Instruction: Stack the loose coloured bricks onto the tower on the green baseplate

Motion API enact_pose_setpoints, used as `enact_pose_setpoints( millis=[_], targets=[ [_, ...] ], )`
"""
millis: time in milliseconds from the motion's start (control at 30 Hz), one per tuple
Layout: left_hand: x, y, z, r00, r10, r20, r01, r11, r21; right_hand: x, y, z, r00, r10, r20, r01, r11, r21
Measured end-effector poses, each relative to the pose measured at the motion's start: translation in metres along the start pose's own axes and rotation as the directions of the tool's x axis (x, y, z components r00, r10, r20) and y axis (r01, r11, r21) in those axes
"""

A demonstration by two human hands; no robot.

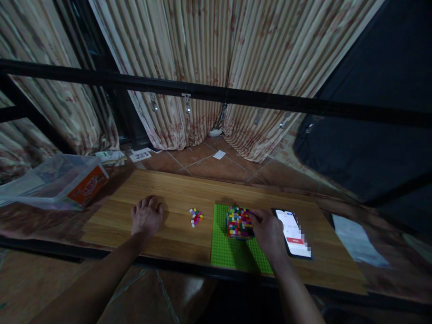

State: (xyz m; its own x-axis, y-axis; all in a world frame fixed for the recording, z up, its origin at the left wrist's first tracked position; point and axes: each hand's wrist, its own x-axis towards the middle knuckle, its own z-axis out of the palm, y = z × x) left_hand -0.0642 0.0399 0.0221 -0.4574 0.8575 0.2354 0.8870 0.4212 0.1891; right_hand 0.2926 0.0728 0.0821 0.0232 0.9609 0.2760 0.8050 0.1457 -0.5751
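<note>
A block of many-coloured small toy bricks [237, 222] stands on a green studded baseplate [221, 252]. My right hand [268, 231] reaches over the plate, its fingers drawn together at the right edge of that block. What they pinch, if anything, is too small to make out. My left hand [147, 217] lies palm down on the wooden table [175, 245], fingers spread, holding nothing. Between it and the baseplate rests a little pile of loose bricks [195, 217] in pink, white, yellow and other colours.
A lit phone [292, 233] lies right of my right hand. A clear plastic bin [60, 182] with an orange label is at the left, a paper sheet [359, 240] at the right. Beyond the table, a dark metal bar [202, 91] crosses before striped curtains [199, 49].
</note>
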Motion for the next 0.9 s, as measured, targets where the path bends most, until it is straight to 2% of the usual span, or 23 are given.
enact_pose_setpoints(
  millis=[200, 400, 667, 900],
  targets=[
    [0.0, -0.001, 0.001, 1.0, 0.005, 0.003, -0.005, 1.0, 0.002, 0.01, -0.005, 0.008, 0.996, 0.002, 0.093, 0.013, 0.987, -0.158],
    [0.0, -0.002, 0.004, 1.0, 0.001, -0.016, -0.001, 1.0, -0.004, 0.017, -0.009, 0.008, 0.991, -0.002, 0.131, 0.022, 0.989, -0.146],
    [-0.001, -0.002, 0.004, 1.0, 0.0, -0.017, 0.0, 1.0, -0.017, 0.013, 0.001, 0.008, 0.997, -0.001, 0.071, 0.0, 1.0, 0.01],
    [0.0, -0.003, 0.006, 1.0, 0.008, -0.024, -0.008, 1.0, -0.009, 0.01, 0.005, 0.007, 0.993, 0.067, -0.098, -0.065, 0.998, 0.02]
  ],
)
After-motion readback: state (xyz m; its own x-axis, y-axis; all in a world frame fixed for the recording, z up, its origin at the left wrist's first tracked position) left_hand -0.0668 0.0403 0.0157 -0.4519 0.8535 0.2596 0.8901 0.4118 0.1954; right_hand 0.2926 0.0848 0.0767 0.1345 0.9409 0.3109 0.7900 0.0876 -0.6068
